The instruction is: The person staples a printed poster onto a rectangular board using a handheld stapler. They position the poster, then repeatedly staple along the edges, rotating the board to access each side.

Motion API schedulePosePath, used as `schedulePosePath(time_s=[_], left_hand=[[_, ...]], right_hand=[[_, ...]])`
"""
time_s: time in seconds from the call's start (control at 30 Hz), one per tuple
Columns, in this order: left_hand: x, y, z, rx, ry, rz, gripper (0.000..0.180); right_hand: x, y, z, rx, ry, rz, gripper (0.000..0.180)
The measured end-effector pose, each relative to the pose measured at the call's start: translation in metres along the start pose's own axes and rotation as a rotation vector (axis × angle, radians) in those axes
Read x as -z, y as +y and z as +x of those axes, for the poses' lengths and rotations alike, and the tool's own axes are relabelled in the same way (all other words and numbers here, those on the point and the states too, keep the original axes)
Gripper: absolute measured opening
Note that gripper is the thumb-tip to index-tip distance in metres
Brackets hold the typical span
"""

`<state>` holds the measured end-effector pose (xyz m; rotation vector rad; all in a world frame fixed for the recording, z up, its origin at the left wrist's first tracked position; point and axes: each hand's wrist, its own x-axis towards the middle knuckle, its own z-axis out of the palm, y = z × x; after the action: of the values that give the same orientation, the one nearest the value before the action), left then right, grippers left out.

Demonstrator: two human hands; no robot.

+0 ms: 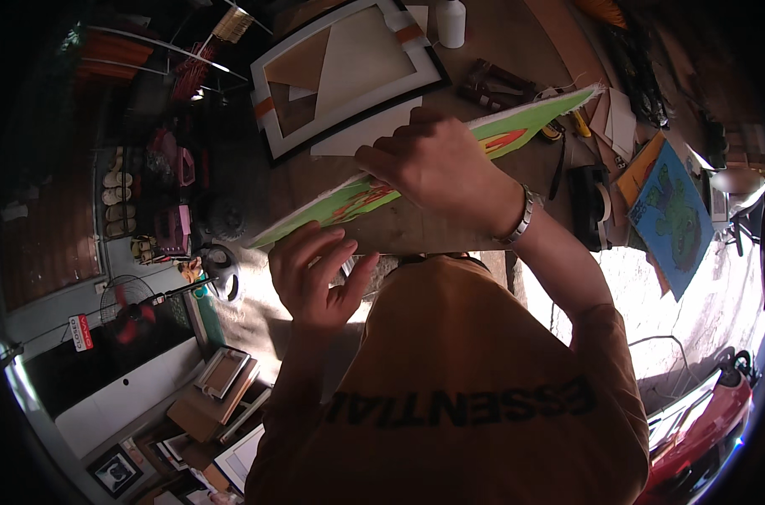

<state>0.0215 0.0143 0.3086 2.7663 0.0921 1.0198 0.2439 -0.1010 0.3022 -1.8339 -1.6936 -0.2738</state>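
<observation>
Cluttered wooden workbench [416, 227] fills a dim workshop. Above it, the right hand [437, 164] grips the upper edge of a long green painted canvas with red shapes [517, 130], held tilted. The left hand [315, 273] is open, fingers spread, just beneath the canvas's lower left end. A black-and-white picture frame [349, 71] lies behind.

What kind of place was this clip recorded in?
Probably a picture-framing or art workshop. A mounted picture frame lies on the wooden workbench, more frames are stacked on the floor, and the right hand holds a green painted canvas.
</observation>
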Motion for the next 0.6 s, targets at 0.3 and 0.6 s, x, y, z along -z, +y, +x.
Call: schedulePosePath(time_s=[0.3,0.6], left_hand=[[-0.087,-0.003,0.026,0.338,-0.184,-0.171,0.016],[-0.101,0.017,0.021,0.292,-0.109,-0.2,0.008]], right_hand=[[-0.026,0.036,-0.054,-0.018,-0.051,0.027,0.016],[-0.016,0.037,-0.071,-0.127,0.073,0.285,0.008]])
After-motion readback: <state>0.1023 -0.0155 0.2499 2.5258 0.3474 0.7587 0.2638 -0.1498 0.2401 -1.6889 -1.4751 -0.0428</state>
